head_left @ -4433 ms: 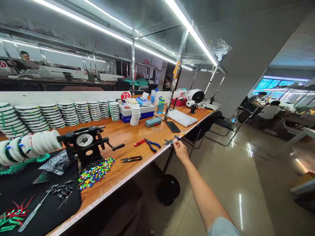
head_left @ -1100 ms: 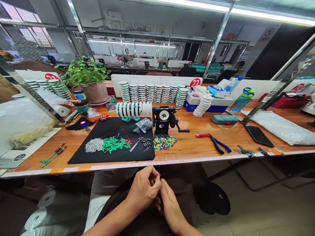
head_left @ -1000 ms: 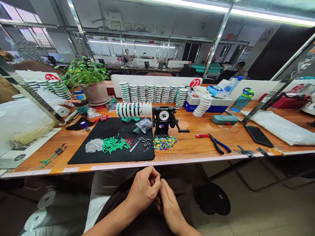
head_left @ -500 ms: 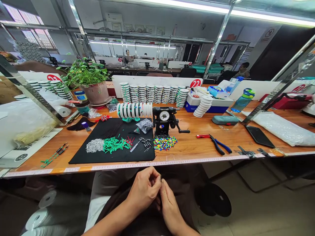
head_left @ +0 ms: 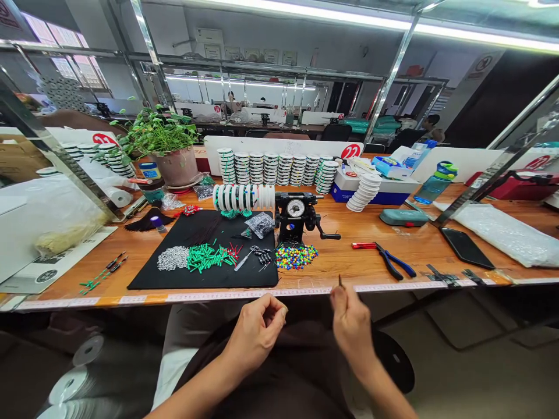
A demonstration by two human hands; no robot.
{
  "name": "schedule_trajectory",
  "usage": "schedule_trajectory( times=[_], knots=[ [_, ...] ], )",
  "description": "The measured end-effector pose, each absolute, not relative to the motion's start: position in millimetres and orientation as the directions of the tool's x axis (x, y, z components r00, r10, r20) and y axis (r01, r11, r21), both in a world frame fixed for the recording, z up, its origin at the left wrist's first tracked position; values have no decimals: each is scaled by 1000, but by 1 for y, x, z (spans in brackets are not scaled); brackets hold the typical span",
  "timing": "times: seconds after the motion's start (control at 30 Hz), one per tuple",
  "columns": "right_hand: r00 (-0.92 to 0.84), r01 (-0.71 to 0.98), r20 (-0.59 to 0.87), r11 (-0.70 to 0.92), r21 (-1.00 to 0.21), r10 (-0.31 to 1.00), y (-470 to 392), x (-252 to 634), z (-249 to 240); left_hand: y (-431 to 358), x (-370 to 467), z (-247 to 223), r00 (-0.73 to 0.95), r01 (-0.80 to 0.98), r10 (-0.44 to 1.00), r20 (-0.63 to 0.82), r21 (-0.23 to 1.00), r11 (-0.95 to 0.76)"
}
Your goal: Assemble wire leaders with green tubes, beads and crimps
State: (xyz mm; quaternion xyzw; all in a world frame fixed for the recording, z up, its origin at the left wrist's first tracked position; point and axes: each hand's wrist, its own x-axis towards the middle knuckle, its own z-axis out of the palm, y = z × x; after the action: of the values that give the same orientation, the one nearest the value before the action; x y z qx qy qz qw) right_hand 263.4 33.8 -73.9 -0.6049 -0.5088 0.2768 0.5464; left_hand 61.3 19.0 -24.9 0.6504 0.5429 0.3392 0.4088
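Note:
My left hand (head_left: 257, 327) is held over my lap in front of the table edge, thumb and fingertips pinched together; what they grip, if anything, is too small to make out. To its right, apart from it, my right hand (head_left: 353, 320) is closed, slightly blurred, with a short dark thin piece (head_left: 340, 280) sticking up from its fingertips. On the black mat (head_left: 148, 280) beyond lie grey-white beads (head_left: 172, 259), green tubes (head_left: 205, 258), red pieces and black-sleeved pins (head_left: 262, 254). Multicoloured beads (head_left: 297, 256) are heaped beside the mat.
A black hand-cranked winder (head_left: 293, 215) carries white spools (head_left: 244, 196). Blue-handled pliers (head_left: 395, 265) and a red cutter (head_left: 364, 245) lie at right, near a phone (head_left: 466, 247). Stacked spools (head_left: 266, 169) line the back; a potted plant (head_left: 174, 166) stands left. Metal posts frame the table.
My hands have come apart. The right hand has moved right and up toward the table edge with the dark piece; the left stays in nearly the same place. The view has shifted slightly.

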Motion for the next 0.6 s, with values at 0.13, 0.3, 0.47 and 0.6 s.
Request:
schedule_trajectory(
  times=[0.13, 0.3, 0.47, 0.6],
  knots=[
    [123, 896, 548, 145, -420, 827, 87, 331, -69, 17, 60, -26, 217, 414, 976, -8, 906, -85],
    [13, 908, 592, 238, -344, 806, 95, 332, -68, 9, 66, -28, 238, 479, 936, 261, 807, -346],
    [-46, 115, 229, 233, -966, 972, 24, 244, -64, -1, 71, -19, 189, 506, 851, 490, 694, -512],
    [-296, -395, -97, -214, -894, 950, -13, 202, -73, -9, 66, -12, 84, 409, 899, 429, 808, -424]
  ],
)
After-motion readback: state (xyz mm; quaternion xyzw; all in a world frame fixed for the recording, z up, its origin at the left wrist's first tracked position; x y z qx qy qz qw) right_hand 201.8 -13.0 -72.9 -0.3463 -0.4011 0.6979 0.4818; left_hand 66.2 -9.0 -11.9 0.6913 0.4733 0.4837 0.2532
